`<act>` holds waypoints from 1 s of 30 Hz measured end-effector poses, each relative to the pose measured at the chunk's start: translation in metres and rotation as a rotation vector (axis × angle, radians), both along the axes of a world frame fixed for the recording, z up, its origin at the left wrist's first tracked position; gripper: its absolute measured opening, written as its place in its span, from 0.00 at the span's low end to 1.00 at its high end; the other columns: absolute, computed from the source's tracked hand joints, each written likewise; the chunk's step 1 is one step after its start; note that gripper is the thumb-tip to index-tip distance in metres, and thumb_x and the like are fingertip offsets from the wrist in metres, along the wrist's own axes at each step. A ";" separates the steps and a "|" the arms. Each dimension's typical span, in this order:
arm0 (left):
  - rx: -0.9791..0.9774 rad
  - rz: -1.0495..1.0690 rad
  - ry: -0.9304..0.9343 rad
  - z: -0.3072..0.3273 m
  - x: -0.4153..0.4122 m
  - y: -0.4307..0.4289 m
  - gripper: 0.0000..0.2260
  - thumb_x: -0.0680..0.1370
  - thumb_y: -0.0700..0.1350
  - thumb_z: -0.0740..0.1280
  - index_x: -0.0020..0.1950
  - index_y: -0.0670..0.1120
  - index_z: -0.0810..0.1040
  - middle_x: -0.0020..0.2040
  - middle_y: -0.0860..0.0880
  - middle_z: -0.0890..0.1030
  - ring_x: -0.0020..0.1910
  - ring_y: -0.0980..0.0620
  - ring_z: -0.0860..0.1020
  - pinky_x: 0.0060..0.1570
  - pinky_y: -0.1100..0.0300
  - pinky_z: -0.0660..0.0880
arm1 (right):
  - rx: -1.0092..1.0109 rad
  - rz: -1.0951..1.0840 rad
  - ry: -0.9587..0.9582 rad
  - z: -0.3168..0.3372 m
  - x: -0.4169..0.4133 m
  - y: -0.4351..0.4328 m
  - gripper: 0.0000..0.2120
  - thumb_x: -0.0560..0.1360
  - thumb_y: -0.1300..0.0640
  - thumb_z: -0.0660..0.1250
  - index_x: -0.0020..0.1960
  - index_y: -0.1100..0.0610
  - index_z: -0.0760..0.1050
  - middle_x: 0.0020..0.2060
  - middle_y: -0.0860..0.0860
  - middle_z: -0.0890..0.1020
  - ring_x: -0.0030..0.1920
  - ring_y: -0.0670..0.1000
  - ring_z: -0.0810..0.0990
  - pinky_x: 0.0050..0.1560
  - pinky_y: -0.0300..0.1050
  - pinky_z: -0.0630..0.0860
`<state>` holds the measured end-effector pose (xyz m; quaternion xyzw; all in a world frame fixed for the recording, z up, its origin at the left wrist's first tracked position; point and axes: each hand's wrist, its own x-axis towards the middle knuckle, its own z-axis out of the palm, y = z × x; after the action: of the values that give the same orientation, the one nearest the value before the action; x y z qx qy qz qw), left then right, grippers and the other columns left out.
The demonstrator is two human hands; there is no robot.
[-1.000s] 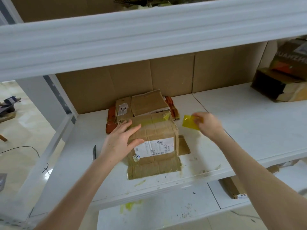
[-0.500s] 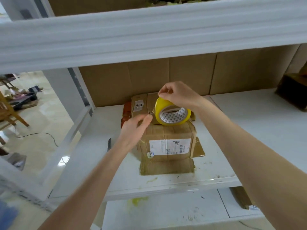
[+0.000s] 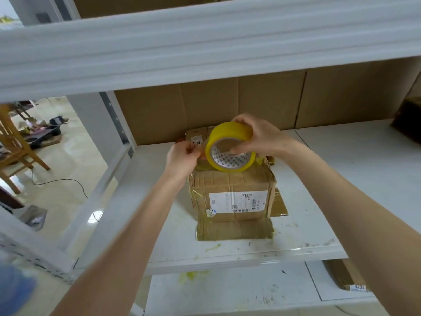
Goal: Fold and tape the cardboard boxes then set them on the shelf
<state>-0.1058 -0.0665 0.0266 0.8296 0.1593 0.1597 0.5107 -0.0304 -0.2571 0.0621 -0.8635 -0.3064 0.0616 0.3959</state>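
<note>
A worn cardboard box point(image 3: 230, 197) with a white shipping label stands on the white middle shelf point(image 3: 341, 179), its bottom flaps splayed out on the shelf board. My right hand point(image 3: 257, 135) grips a yellow roll of tape point(image 3: 227, 149) just above the box's top, fingers over the rim and thumb inside the core. My left hand point(image 3: 182, 156) is beside the roll's left edge, its fingertips pinching the loose end of the tape at the box's top left corner.
A flattened cardboard piece point(image 3: 197, 136) lies behind the box against the cardboard back panel point(image 3: 250, 103). A dark box point(image 3: 407, 119) sits at the far right. The upper shelf beam point(image 3: 205, 44) hangs overhead. Another box point(image 3: 344, 274) lies on the lower shelf.
My right hand brought the tape roll from the right over the box top. My left hand left the box's side and now pinches the tape end.
</note>
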 end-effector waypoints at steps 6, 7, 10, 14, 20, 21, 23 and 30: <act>-0.034 0.029 -0.004 -0.009 -0.009 0.025 0.10 0.80 0.42 0.64 0.39 0.45 0.77 0.33 0.50 0.77 0.28 0.56 0.68 0.26 0.64 0.64 | 0.061 -0.029 -0.037 -0.004 0.001 0.007 0.25 0.61 0.48 0.79 0.50 0.40 0.68 0.45 0.40 0.74 0.44 0.41 0.75 0.36 0.35 0.69; -0.035 0.049 -0.007 -0.010 -0.010 0.031 0.09 0.80 0.42 0.64 0.40 0.45 0.77 0.32 0.50 0.77 0.27 0.56 0.68 0.24 0.66 0.63 | 0.061 -0.012 -0.055 -0.002 0.001 0.008 0.24 0.61 0.49 0.79 0.49 0.39 0.69 0.45 0.41 0.75 0.43 0.41 0.76 0.36 0.34 0.69; -0.044 0.075 0.009 -0.014 -0.015 0.045 0.06 0.79 0.43 0.66 0.45 0.43 0.79 0.32 0.51 0.77 0.26 0.57 0.66 0.22 0.67 0.60 | 0.022 0.029 -0.108 0.007 0.000 0.013 0.22 0.64 0.52 0.76 0.53 0.37 0.72 0.44 0.38 0.77 0.43 0.36 0.77 0.34 0.27 0.69; -0.088 0.087 0.036 -0.022 -0.017 0.049 0.05 0.79 0.42 0.66 0.47 0.43 0.80 0.33 0.50 0.78 0.26 0.56 0.65 0.21 0.68 0.60 | -0.044 0.054 -0.170 0.013 0.000 0.017 0.25 0.65 0.53 0.74 0.57 0.37 0.70 0.45 0.38 0.75 0.44 0.39 0.76 0.37 0.33 0.69; -0.029 0.149 0.096 -0.044 -0.031 0.070 0.08 0.78 0.41 0.67 0.39 0.44 0.79 0.31 0.50 0.76 0.25 0.55 0.64 0.20 0.68 0.61 | -0.111 0.011 -0.226 0.019 0.008 0.002 0.16 0.66 0.53 0.73 0.50 0.39 0.74 0.43 0.39 0.76 0.45 0.44 0.77 0.41 0.45 0.73; -0.021 0.147 0.098 -0.049 -0.031 0.069 0.08 0.78 0.41 0.67 0.39 0.43 0.79 0.30 0.51 0.75 0.24 0.55 0.64 0.19 0.68 0.61 | -0.121 0.013 -0.221 0.017 0.008 0.002 0.16 0.67 0.54 0.73 0.50 0.40 0.74 0.44 0.38 0.76 0.46 0.44 0.77 0.42 0.46 0.74; -0.004 0.142 0.101 -0.059 -0.028 0.065 0.07 0.78 0.42 0.67 0.41 0.43 0.79 0.31 0.51 0.76 0.24 0.55 0.65 0.19 0.67 0.62 | -0.130 0.006 -0.210 0.012 0.007 0.002 0.16 0.67 0.53 0.73 0.50 0.40 0.74 0.45 0.38 0.77 0.47 0.44 0.77 0.45 0.48 0.76; 0.133 0.047 0.220 -0.079 -0.013 0.034 0.10 0.80 0.40 0.57 0.52 0.46 0.78 0.31 0.52 0.76 0.27 0.52 0.73 0.24 0.63 0.63 | -0.140 -0.035 -0.227 0.005 0.002 0.005 0.16 0.67 0.50 0.74 0.51 0.39 0.73 0.45 0.38 0.77 0.46 0.44 0.77 0.45 0.48 0.77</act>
<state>-0.1188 -0.0322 -0.0529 0.8703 0.2227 0.0897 0.4300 -0.0279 -0.2519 0.0669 -0.8955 -0.3292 -0.0221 0.2988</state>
